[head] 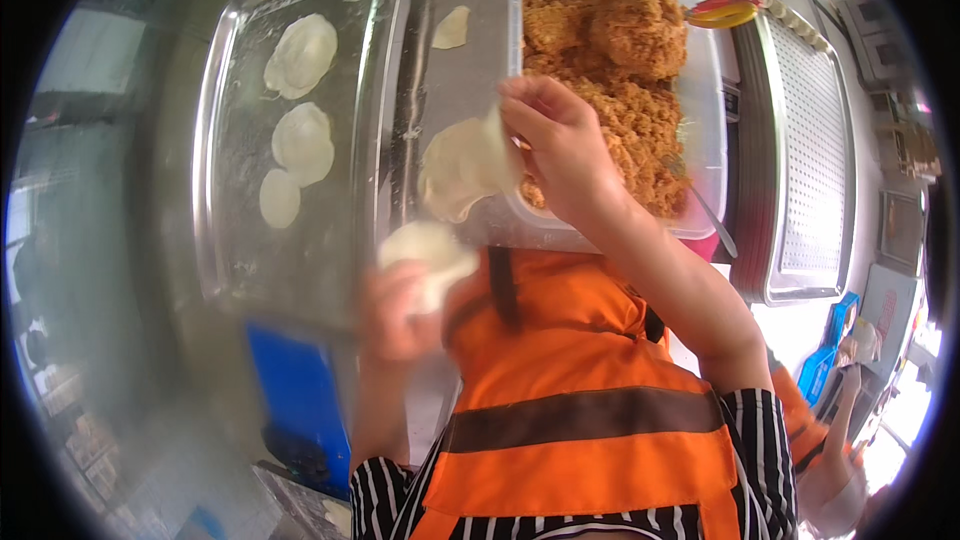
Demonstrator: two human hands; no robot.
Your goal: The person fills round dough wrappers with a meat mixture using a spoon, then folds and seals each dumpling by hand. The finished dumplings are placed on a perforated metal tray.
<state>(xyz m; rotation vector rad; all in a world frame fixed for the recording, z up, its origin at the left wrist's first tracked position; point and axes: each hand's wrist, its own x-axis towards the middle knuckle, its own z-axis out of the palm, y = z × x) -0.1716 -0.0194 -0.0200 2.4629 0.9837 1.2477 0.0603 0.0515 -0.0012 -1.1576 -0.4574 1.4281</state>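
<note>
My left hand (401,311), blurred, holds a flat round of pale dough (427,259) in front of my orange apron. Between thumb and fingers, my right hand (559,139) pinches the edge of a thin dough sheet (499,142), near the corner of a clear plastic tub. Dough rounds (446,172) lie on the steel table just left of that hand; whether the pinched sheet is separate from them I cannot tell. The plastic tub (705,120) is heaped with brown crumbly filling (637,22), and a metal utensil (709,210) leans in it.
A steel tray (240,255) at the left bears several dough rounds (302,142). A dough scrap (451,28) lies beside the tub. Stacked perforated trays (814,157) stand at the right, with a red-and-yellow-handled tool (724,10) near their corner. Another person's arm (840,427) shows lower right.
</note>
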